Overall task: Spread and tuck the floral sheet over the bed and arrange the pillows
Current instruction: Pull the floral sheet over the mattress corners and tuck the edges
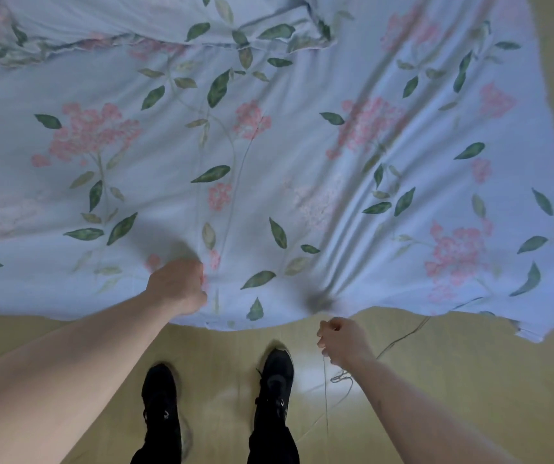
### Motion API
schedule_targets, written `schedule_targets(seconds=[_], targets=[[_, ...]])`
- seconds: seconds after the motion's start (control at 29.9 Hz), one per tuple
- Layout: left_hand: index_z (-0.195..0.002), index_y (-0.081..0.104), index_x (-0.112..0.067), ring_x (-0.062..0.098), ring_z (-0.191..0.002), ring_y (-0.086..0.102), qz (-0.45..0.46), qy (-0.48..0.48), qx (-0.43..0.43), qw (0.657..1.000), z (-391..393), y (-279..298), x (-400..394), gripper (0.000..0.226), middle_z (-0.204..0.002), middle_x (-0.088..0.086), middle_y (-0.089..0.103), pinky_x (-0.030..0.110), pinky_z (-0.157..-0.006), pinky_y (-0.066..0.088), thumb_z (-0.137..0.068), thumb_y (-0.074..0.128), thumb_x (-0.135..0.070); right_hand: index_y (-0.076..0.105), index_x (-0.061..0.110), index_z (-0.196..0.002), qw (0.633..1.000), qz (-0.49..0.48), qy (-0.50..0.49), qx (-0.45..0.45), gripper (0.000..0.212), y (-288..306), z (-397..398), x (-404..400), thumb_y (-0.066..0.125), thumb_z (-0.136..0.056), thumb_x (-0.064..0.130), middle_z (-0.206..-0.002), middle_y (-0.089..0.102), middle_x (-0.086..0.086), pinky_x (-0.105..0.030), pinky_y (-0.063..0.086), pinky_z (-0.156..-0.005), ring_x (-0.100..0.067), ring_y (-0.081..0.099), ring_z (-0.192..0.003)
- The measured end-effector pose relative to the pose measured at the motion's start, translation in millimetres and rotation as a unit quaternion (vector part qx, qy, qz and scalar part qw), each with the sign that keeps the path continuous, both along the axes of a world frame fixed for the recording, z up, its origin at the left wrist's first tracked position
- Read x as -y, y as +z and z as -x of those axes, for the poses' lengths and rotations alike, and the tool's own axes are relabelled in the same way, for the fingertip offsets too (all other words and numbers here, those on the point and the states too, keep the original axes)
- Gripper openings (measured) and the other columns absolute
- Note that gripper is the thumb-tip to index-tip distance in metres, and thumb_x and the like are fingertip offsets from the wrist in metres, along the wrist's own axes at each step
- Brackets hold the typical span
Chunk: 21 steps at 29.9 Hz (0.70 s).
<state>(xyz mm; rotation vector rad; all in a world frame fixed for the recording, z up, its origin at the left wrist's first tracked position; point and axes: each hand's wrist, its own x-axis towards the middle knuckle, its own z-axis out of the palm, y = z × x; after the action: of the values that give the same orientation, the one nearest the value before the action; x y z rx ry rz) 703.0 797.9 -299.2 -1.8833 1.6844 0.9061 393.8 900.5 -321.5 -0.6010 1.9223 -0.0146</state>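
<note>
Sheet-spreading step, seen from the foot edge of the bed. Pale blue cotton sheet with pink flower clusters and green leaves (pixel 269 145) covers the bed, near hem hanging over the foot edge above the yellowish floor (pixel 469 380); bunched folds lie along the far edge, long creases run toward the right corner. Left hand (pixel 178 286) is fisted on the fabric just inside the near hem, fingers curled under and apparently pinching cloth. Black shoes (pixel 274 380) stand just below the hem. Right hand (pixel 342 343) sits just off the hem, fingers pressed together; it seems to pinch a thin grey thread (pixel 326 406) dangling to the floor, not the sheet.

To do it well: grip the hem with both hands, pull evenly toward the foot edge, flatten the right-side creases before tucking. No pillows identifiable. No brands, labels or writing readable.
</note>
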Motion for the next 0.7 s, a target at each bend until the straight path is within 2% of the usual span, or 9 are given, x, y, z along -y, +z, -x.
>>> schedule_targets(seconds=[0.1,0.2,0.27,0.33,0.4,0.5,0.57,0.63,0.7], targets=[[-0.094,0.058,-0.021,0.015,-0.087,0.058,-0.008,-0.012,0.016,1.000,8,-8,3,0.009,-0.093,-0.006,0.058,0.033,-0.076,0.052,-0.087,0.059,-0.015,0.056,0.009,-0.081,0.992,0.009,-0.123,-0.017,0.037,2,38,25,0.049,-0.099,0.041,-0.067,0.064,-0.008,-0.030,0.046,-0.051,-0.023,0.056,-0.052],[-0.095,0.053,-0.020,0.015,-0.087,0.055,-0.018,-0.023,0.020,0.999,12,-15,4,0.008,-0.095,-0.005,0.051,0.031,-0.068,0.045,-0.088,0.057,-0.017,0.054,0.011,-0.083,0.969,0.028,-0.240,-0.049,0.039,0,78,47,0.042,-0.100,0.044,-0.078,0.065,-0.009,-0.030,0.050,-0.057,-0.027,0.065,-0.065],[-0.094,0.050,-0.019,0.016,-0.086,0.054,-0.013,-0.024,0.026,0.999,12,-20,3,0.008,-0.096,-0.003,0.050,0.031,-0.068,0.040,-0.089,0.055,-0.018,0.056,0.014,-0.087,0.960,0.031,-0.276,-0.045,0.032,-3,94,56,0.041,-0.101,0.038,-0.081,0.066,-0.007,-0.030,0.048,-0.056,-0.023,0.065,-0.066],[-0.099,0.049,-0.018,0.018,-0.088,0.054,-0.006,-0.021,0.029,0.999,14,-25,1,0.010,-0.100,-0.001,0.050,0.033,-0.073,0.040,-0.090,0.054,-0.019,0.060,0.014,-0.096,0.953,0.038,-0.296,-0.044,0.021,-8,105,59,0.043,-0.102,0.022,-0.076,0.064,-0.006,-0.027,0.046,-0.055,-0.019,0.060,-0.061],[-0.106,0.049,-0.017,0.021,-0.092,0.053,-0.002,-0.017,0.034,0.999,16,-27,-2,0.016,-0.106,0.001,0.049,0.033,-0.074,0.041,-0.092,0.054,-0.020,0.068,0.013,-0.093,0.958,0.046,-0.276,-0.060,0.020,-12,115,54,0.049,-0.098,0.018,-0.069,0.064,-0.007,-0.027,0.046,-0.055,-0.019,0.059,-0.058],[-0.114,0.048,-0.015,0.022,-0.092,0.054,-0.004,-0.017,0.044,0.999,18,-27,-4,0.024,-0.109,0.003,0.048,0.032,-0.071,0.042,-0.092,0.055,-0.020,0.068,0.014,-0.069,0.968,0.061,-0.202,-0.135,0.023,-9,122,27,0.053,-0.084,0.024,-0.068,0.068,-0.014,-0.039,0.051,-0.061,-0.029,0.061,-0.065],[-0.118,0.048,-0.014,0.023,-0.093,0.055,-0.013,-0.021,0.050,0.998,19,-26,-3,0.028,-0.113,0.004,0.048,0.031,-0.070,0.043,-0.091,0.056,-0.019,0.065,0.010,-0.072,0.968,0.068,-0.143,-0.192,0.025,7,123,8,0.051,-0.086,0.026,-0.071,0.065,-0.014,-0.041,0.050,-0.065,-0.035,0.060,-0.071],[-0.119,0.048,-0.013,0.023,-0.094,0.055,-0.020,-0.017,0.050,0.998,19,-27,-4,0.030,-0.116,0.005,0.048,0.032,-0.070,0.043,-0.090,0.056,-0.019,0.062,0.007,-0.075,0.968,0.054,-0.096,-0.226,0.028,16,127,2,0.048,-0.094,0.023,-0.069,0.061,-0.013,-0.035,0.044,-0.060,-0.034,0.056,-0.069],[-0.121,0.047,-0.013,0.024,-0.096,0.054,-0.022,-0.009,0.048,0.999,22,-25,-5,0.032,-0.118,0.006,0.047,0.032,-0.070,0.043,-0.091,0.055,-0.020,0.064,0.006,-0.081,0.977,-0.005,-0.090,-0.195,0.024,17,129,12,0.047,-0.094,0.016,-0.068,0.065,-0.012,-0.035,0.052,-0.062,-0.031,0.060,-0.064]])
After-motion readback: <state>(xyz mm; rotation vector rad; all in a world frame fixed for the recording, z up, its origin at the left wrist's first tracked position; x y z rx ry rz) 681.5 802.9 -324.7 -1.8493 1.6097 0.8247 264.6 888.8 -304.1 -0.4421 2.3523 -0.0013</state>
